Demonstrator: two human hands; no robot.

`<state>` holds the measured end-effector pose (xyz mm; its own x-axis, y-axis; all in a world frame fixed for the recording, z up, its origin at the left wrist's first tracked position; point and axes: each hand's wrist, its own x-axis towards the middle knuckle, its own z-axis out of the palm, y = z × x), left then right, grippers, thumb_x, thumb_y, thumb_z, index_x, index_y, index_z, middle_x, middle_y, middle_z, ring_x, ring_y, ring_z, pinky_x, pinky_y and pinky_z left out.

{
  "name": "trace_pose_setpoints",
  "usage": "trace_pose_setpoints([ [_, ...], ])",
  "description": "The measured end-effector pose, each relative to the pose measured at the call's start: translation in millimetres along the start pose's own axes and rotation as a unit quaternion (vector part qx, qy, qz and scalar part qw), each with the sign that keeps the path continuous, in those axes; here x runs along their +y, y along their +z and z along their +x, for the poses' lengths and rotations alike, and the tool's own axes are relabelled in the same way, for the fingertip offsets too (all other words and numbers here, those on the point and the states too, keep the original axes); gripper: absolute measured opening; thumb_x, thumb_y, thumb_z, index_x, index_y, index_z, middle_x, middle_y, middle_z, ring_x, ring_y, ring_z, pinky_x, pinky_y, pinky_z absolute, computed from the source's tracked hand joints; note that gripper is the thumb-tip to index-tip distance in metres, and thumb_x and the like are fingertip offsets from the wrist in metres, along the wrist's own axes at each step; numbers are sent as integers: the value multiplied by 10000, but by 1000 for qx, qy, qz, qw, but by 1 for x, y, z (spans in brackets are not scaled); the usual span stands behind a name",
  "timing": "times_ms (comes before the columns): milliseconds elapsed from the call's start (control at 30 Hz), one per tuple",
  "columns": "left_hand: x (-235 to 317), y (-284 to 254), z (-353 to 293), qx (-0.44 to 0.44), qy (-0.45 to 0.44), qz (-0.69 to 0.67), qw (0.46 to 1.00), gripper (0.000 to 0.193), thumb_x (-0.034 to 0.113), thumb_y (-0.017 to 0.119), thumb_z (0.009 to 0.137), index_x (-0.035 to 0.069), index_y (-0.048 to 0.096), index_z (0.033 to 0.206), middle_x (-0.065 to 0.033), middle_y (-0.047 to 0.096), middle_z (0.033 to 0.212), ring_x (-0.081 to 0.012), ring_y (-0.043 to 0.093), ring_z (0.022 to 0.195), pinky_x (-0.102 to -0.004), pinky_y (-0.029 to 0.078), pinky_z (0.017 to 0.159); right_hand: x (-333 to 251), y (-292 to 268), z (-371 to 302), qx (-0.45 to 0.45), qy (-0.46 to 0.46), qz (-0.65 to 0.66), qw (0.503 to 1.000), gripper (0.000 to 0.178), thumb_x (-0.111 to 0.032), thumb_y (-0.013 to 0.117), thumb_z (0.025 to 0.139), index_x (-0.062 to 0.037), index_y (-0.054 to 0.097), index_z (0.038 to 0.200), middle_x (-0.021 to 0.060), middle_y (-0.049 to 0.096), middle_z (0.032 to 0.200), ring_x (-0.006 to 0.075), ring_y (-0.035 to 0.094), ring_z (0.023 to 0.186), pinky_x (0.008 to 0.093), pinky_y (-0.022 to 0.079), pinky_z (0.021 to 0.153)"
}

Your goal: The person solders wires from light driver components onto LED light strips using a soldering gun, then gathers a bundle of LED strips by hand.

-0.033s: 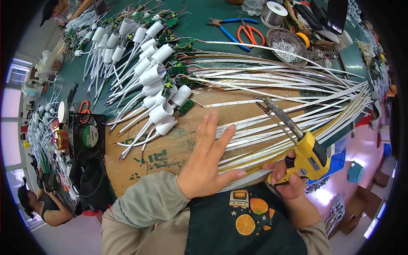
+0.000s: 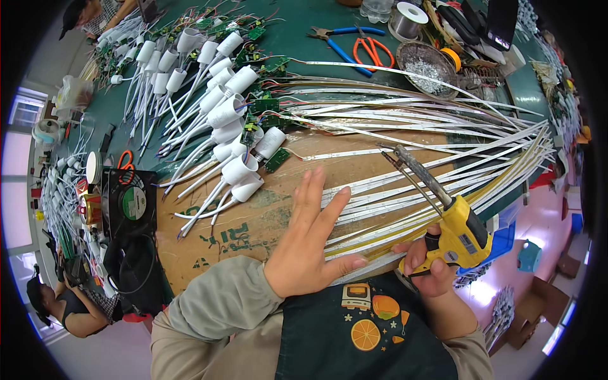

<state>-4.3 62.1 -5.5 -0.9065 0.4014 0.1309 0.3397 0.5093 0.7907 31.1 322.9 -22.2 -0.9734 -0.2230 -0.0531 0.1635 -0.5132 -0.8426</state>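
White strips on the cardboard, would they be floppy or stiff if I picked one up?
The white strips probably flex easily, being long, thin and flat. Each is likely light for its length, since it looks so narrow. Lifting one might tug a green circuit board, as thin wires appear to join some.

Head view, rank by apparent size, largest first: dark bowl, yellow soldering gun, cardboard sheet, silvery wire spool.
1. Cardboard sheet
2. Yellow soldering gun
3. Dark bowl
4. Silvery wire spool
Apparent size only; the gun looks nearer the camera.
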Motion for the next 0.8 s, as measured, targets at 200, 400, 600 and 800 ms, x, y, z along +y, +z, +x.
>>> trace_pose_setpoints([
  [200,11,6,-5,-30,-3,34,999,983,448,781,761,28,269,1488,-332,55,1550,-545,40,1427,-596,109,1138,-2,2,0,1,16,60,998,605,-228,710,872,-44,403,1360,91,610,801,219,648,759,412,533,884],
  [400,8,-2,3,-30,-10,1,1000,967,406,790,761,30,274,1488,-326,63,1551,-538,60,1428,-585,137,1137,-2,1,-3,0,17,62,998,605,-224,706,872,-44,399,1362,93,609,810,216,646,761,395,535,871],
  [600,-4,-28,-10,34,-29,-4,999,837,310,778,785,-7,353,1433,-316,213,1519,-497,189,1419,-524,207,1142,-2,1,-6,2,-12,39,999,589,-273,668,889,-30,394,1350,69,600,764,189,628,698,402,537,827],
  [800,6,-31,-31,-69,-26,190,979,755,457,714,799,-18,484,1340,-251,362,1471,-457,308,1377,-582,236,1108,1,-1,-7,-9,11,66,998,598,-230,703,870,-38,406,1352,87,620,814,209,637,750,427,528,844],
])
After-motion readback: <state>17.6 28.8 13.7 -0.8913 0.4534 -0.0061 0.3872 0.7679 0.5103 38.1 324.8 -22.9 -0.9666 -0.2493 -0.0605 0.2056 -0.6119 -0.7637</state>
